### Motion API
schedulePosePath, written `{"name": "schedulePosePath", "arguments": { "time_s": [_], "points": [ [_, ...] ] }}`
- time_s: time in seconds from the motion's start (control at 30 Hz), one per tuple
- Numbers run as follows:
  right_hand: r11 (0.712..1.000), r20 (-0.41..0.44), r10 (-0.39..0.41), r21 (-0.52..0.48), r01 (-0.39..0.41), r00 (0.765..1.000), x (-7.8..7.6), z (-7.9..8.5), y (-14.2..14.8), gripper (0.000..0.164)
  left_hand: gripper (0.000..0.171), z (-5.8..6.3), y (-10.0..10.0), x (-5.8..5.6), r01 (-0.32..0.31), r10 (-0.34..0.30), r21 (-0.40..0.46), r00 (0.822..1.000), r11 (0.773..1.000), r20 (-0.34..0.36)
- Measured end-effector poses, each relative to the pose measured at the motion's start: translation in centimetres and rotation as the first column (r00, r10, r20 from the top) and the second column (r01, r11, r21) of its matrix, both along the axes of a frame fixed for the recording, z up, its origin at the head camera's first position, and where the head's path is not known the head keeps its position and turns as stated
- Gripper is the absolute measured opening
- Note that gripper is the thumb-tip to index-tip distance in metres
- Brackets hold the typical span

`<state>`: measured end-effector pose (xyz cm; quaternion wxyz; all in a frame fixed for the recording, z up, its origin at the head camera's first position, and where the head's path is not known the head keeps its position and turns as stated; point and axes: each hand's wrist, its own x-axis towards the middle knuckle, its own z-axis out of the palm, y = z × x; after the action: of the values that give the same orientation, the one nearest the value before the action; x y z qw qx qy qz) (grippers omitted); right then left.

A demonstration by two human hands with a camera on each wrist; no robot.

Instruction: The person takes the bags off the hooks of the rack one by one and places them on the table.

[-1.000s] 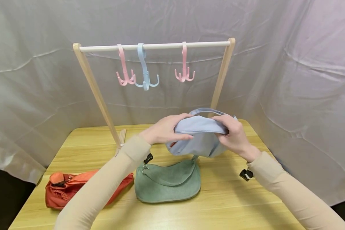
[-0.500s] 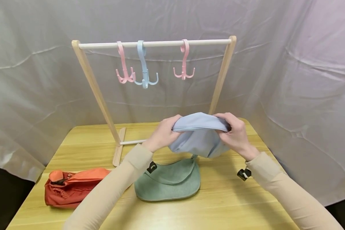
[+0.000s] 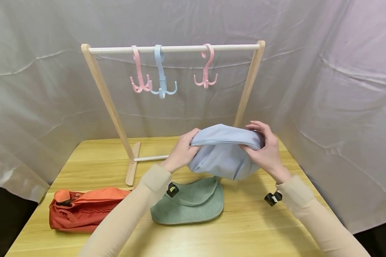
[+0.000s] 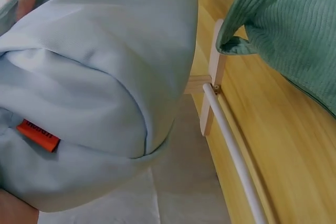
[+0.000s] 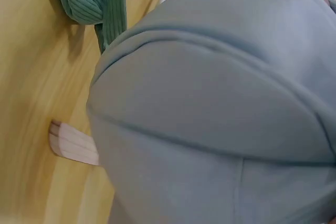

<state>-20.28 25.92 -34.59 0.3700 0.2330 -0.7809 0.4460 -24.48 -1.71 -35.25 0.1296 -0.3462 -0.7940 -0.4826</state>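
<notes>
A light blue zippered shoulder bag (image 3: 225, 162) is held up in front of the rack, its zip running across the side facing me. My left hand (image 3: 183, 150) grips the bag's left end, thumb at the zip edge. At the other end my right hand (image 3: 267, 150) holds it, thumb beneath the zip and fingers over the top. In the left wrist view an orange-red label (image 4: 39, 135) shows on the bag's side seam. A green corduroy bag (image 3: 188, 210) lies on the table below. Left of it lies a red-orange bag (image 3: 80, 214), partly behind my left sleeve.
Behind the bag stands a wooden rack with a white top rail (image 3: 183, 49). From it hang a left pink hook (image 3: 138, 71), a light blue hook (image 3: 162, 76) and a right pink hook (image 3: 207, 69). Grey curtains (image 3: 334, 107) enclose the table (image 3: 244, 232).
The blue bag's strap, seen behind it a second ago, is now hidden. My left fingers have moved behind the bag's edge. My right hand has shifted slightly right. The right pink hook has turned.
</notes>
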Motion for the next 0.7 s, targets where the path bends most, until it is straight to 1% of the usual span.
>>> {"name": "schedulePosePath", "arguments": {
  "time_s": [0.07, 0.13, 0.23, 0.3, 0.37, 0.43, 0.5, 0.57, 0.63, 0.7],
  "points": [
    [1.0, 0.033, 0.014, -0.018, -0.014, 0.999, 0.1, -0.2, 0.3, 0.087, 0.015, -0.1, -0.2, -0.1, 0.015, -0.016, 0.022, 1.0, 1.0, 0.009],
    [0.998, 0.059, 0.046, -0.038, -0.043, 0.997, 0.3, -0.4, 0.5, 0.095, 0.015, -0.2, -0.5, 0.0, 0.031, -0.032, 0.044, 0.999, 0.999, 0.025],
    [0.986, 0.092, 0.145, -0.098, -0.136, 0.985, 0.3, -0.6, 1.0, 0.1, 0.015, -0.2, -0.9, 0.0, 0.053, -0.057, 0.078, 0.997, 0.996, 0.054],
    [0.966, 0.113, 0.227, -0.155, -0.209, 0.967, 0.2, -0.7, 1.3, 0.098, 0.015, -0.2, -1.2, 0.1, 0.057, -0.063, 0.092, 0.996, 0.994, 0.066],
    [0.93, 0.122, 0.32, -0.231, -0.286, 0.94, 0.1, -1.0, 1.6, 0.094, 0.014, -0.3, -1.4, 0.1, 0.06, -0.067, 0.094, 0.995, 0.994, 0.072],
    [0.885, 0.121, 0.4, -0.308, -0.349, 0.908, -0.1, -1.3, 1.9, 0.088, 0.013, -0.5, -1.7, 0.1, 0.062, -0.07, 0.094, 0.995, 0.994, 0.076],
    [0.845, 0.117, 0.459, -0.363, -0.392, 0.881, -0.4, -1.7, 2.2, 0.081, 0.012, -0.6, -2.0, 0.2, 0.064, -0.074, 0.101, 0.993, 0.993, 0.097],
    [0.803, 0.131, 0.513, -0.422, -0.421, 0.848, -0.7, -2.1, 2.5, 0.076, 0.011, -0.8, -2.3, 0.2, 0.067, -0.082, 0.119, 0.989, 0.991, 0.122],
    [0.773, 0.172, 0.562, -0.458, -0.44, 0.809, -1.0, -2.4, 2.8, 0.075, 0.008, -0.9, -2.6, 0.3, 0.068, -0.089, 0.144, 0.985, 0.987, 0.147],
    [0.749, 0.226, 0.613, -0.473, -0.465, 0.757, -1.1, -2.7, 2.9, 0.077, 0.006, -0.9, -2.7, 0.3, 0.068, -0.095, 0.168, 0.983, 0.983, 0.157]
  ]
}}
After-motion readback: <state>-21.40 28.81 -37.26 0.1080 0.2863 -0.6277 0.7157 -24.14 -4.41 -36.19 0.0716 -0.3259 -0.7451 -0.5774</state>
